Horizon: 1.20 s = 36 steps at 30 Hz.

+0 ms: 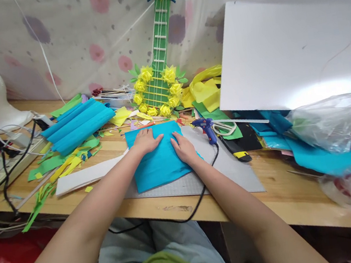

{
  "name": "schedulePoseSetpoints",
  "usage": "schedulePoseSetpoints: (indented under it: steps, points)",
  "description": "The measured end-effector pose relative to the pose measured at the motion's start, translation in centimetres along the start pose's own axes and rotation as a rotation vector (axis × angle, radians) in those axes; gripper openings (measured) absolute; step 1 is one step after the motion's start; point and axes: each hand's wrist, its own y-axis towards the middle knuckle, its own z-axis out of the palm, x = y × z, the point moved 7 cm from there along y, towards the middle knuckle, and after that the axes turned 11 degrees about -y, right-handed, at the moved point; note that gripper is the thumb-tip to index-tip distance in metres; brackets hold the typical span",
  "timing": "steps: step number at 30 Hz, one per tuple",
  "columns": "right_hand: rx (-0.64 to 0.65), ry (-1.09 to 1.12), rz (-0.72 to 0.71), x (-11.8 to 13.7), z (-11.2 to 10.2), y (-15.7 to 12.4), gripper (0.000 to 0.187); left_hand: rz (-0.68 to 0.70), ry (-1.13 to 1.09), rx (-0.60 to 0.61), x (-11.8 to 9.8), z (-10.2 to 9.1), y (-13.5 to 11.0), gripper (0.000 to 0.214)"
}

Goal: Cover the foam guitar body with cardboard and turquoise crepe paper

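A flat blue sheet (159, 166), which looks like crepe paper, lies on a grey cutting mat (234, 179) in front of me. My left hand (147, 141) rests open on its upper left part, fingers lying flat. On its right side my right hand (184, 148) presses down, thumb and fingers stretched out. Just right of that hand sits a blue hot glue gun (208, 132) with a white glue stick in its back. Scissors (225, 127) with pale handles and a black and yellow utility knife (239, 154) lie beyond it. A white strip of board (87, 177) reaches under my left forearm.
A green paper guitar (159, 81) with yellow roses leans at the back. Folded blue paper (79, 123), paper scraps and a power strip (10, 165) with cables lie left. A white board (282, 51) and plastic bags (322, 128) stand right. The glue gun's cord (200, 195) crosses the table edge.
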Motion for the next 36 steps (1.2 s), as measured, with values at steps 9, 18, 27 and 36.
schedulePoseSetpoints:
  steps: [9, 18, 27, 36]
  points:
    - [0.002, -0.015, 0.012, 0.09, -0.18, 0.04, 0.057, -0.020, 0.004, 0.028, 0.05, 0.39, -0.09, 0.076]
    - [0.031, -0.044, 0.025, 0.68, -0.58, -0.23, 0.055, -0.002, 0.035, -0.003, -0.15, 0.28, -0.40, 0.075]
    - [0.037, -0.018, 0.051, 0.59, -0.84, -0.23, 0.051, -0.040, -0.017, -0.021, 0.34, 0.34, -0.07, 0.076]
    - [0.023, 0.008, 0.035, 0.60, -0.78, -0.25, 0.052, -0.086, -0.051, -0.020, 0.57, 0.45, 0.14, 0.080]
